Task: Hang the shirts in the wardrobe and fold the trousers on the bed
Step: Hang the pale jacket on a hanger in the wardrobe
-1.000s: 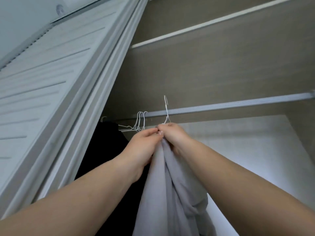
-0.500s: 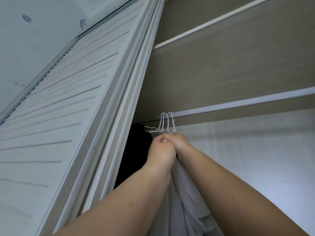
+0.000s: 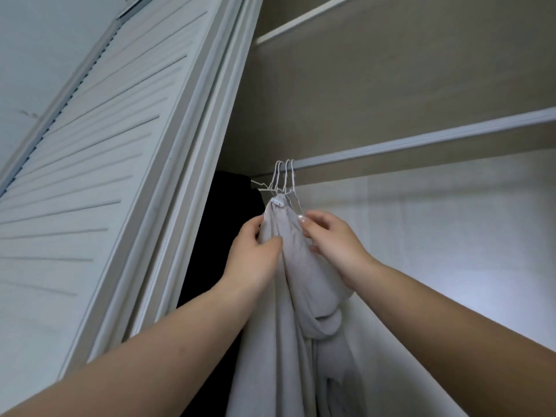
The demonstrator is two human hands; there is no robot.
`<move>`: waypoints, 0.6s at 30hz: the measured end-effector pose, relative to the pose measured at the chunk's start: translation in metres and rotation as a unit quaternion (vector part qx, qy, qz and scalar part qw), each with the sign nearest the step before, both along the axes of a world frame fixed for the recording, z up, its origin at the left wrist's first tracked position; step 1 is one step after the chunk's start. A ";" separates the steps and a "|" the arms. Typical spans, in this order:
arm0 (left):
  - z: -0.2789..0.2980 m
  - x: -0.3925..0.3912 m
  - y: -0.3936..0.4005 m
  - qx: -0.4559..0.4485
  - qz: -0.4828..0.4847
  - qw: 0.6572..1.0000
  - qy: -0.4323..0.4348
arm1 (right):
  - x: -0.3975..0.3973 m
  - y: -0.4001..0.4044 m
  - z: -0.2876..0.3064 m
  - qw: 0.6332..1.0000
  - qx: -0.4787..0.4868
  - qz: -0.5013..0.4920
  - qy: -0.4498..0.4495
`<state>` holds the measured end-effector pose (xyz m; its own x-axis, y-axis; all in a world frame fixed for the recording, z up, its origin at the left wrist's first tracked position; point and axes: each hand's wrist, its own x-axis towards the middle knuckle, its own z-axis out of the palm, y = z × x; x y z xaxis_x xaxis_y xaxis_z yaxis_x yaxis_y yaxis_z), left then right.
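**Shirt's on the rail, but that bunched-up hang looks sketchy**

Biggest thing in view is the wardrobe: louvred door (image 3: 99, 164) swung open on the left, wood-tone interior with a shelf edge (image 3: 304, 21) up top, and the metal rail (image 3: 421, 139) running across to the right. A dark garment (image 3: 222, 236) hangs at the far left end, right against the door frame.

The pale grey shirt (image 3: 288, 326) is hanging from the rail in a cluster of thin white wire hangers (image 3: 284, 179), just beside the dark one. It's bunched and twisted, with a fold looped over on the right side, not spread out on the shoulders at all. There's a little white tag (image 3: 278, 202) at the neck.

Left hand (image 3: 255, 260) pinches the fabric just below the neck, thumb across the front. Right hand (image 3: 334, 245) has its fingers curled into the cloth on the other side, though I can't tell how firm that grip is.

What could go wrong, imo: those hooks are packed together, so tugging the cloth to straighten it could tangle them or pop one off the rail. And since the shirt sits lopsided, letting go now might let it slide off one end of the hanger. Can't see if it's seated on both shoulders.
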<state>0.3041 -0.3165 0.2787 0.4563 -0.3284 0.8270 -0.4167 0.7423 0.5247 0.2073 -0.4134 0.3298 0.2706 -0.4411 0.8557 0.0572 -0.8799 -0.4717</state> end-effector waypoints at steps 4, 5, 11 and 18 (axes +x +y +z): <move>-0.036 -0.010 0.032 0.056 0.022 0.998 0.019 | -0.025 0.032 -0.035 0.999 0.003 0.042 0.025; -0.045 -0.015 0.042 0.075 0.023 0.997 0.024 | -0.029 0.040 -0.044 0.998 0.008 0.058 0.032; -0.101 -0.041 0.123 0.128 0.071 0.988 0.047 | -0.035 0.092 -0.104 0.982 0.052 0.163 0.084; -0.177 -0.047 0.244 0.178 0.180 0.962 0.102 | -0.018 0.176 -0.181 0.943 0.077 0.288 0.146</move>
<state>0.2570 -0.0723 0.1013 0.7345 -0.3643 0.5725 -0.4739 0.3285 0.8170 0.1897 -0.2379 0.1493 0.7174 -0.2628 0.6452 0.3522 -0.6622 -0.6614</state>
